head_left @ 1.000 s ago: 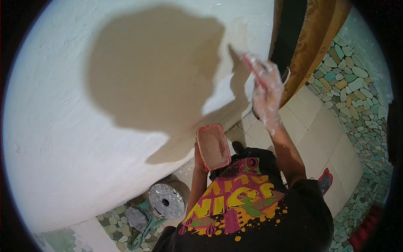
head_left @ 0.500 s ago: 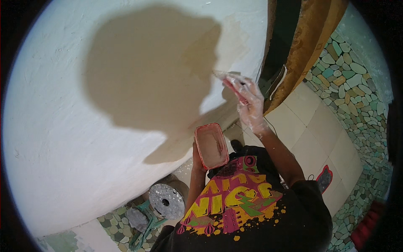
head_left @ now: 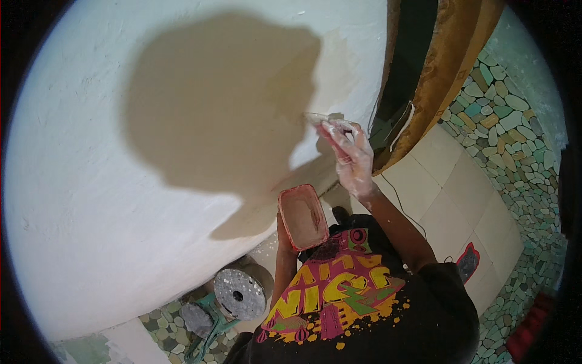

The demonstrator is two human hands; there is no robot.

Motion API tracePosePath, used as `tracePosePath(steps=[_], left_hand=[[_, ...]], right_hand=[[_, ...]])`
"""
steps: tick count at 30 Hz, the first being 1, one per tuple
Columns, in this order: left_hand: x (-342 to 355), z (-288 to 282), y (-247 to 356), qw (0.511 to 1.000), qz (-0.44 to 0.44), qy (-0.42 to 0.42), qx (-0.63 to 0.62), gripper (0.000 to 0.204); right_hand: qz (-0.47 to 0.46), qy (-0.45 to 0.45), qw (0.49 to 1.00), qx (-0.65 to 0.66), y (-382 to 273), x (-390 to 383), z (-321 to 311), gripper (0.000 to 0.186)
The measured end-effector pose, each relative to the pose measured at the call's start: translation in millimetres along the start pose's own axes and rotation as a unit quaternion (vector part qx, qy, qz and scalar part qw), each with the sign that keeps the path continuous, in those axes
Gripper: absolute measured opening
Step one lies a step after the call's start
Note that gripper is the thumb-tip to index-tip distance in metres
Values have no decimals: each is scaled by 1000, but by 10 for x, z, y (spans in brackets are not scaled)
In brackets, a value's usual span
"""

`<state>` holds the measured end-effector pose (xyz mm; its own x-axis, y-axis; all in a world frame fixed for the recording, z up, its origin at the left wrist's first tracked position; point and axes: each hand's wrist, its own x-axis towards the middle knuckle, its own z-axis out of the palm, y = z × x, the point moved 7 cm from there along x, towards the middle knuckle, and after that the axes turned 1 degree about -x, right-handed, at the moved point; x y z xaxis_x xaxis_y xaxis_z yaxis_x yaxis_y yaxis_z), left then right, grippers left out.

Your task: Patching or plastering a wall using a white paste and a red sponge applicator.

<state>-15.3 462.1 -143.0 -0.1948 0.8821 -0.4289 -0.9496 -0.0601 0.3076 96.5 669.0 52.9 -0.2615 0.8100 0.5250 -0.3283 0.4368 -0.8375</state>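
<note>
My left hand (head_left: pixel 284 235) grips a red rectangular tub (head_left: pixel 305 217) at its left side and from below; most of its fingers are hidden. Inside the tub lies a smooth pinkish-beige paste or paint, with a darker streak by the right wall. My right hand (head_left: pixel 353 155), smeared white, is closed around a small flat tool (head_left: pixel 316 116) with a pale, wide edge and some red near the fingers. That edge is up against the white wall (head_left: pixel 151 230), beside a damp-looking beige patch; the tool's exact kind is unclear.
A dark opening (head_left: pixel 409 60) with a brown patterned curtain (head_left: pixel 451 67) borders the wall on the right. On the floor below stand a speckled grey spool-like object (head_left: pixel 240 294) and a green strap or cloth (head_left: pixel 212 327). Pale tiles (head_left: pixel 448 194) meet a pebble-patterned floor (head_left: pixel 503 139).
My right hand has shifted slightly left and down with the tool along the wall. The tub in my left hand has dropped a little in the view.
</note>
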Motion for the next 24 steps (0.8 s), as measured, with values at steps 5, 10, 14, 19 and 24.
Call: tracePosePath(steps=[5,10,14,19,24], left_hand=[[-159,264,-88,999,-9,-19,-25,76],[-182,480,-261,998,-35,-51,-9,74],[-253,599,-424,999,-27,-29,-8,76],[-286,659,-557,998,-40,-39,-14,76],[-297,707,-621,999,-38,-36,3,74]], right_hand=[[182,77,976,93,-477,403,-393,29],[162,111,882,428,-769,1044,-567,31],[125,115,842,513,-807,1277,-664,37],[117,194,858,461,-831,1354,-833,28],[77,222,918,320,-827,1287,-941,20]])
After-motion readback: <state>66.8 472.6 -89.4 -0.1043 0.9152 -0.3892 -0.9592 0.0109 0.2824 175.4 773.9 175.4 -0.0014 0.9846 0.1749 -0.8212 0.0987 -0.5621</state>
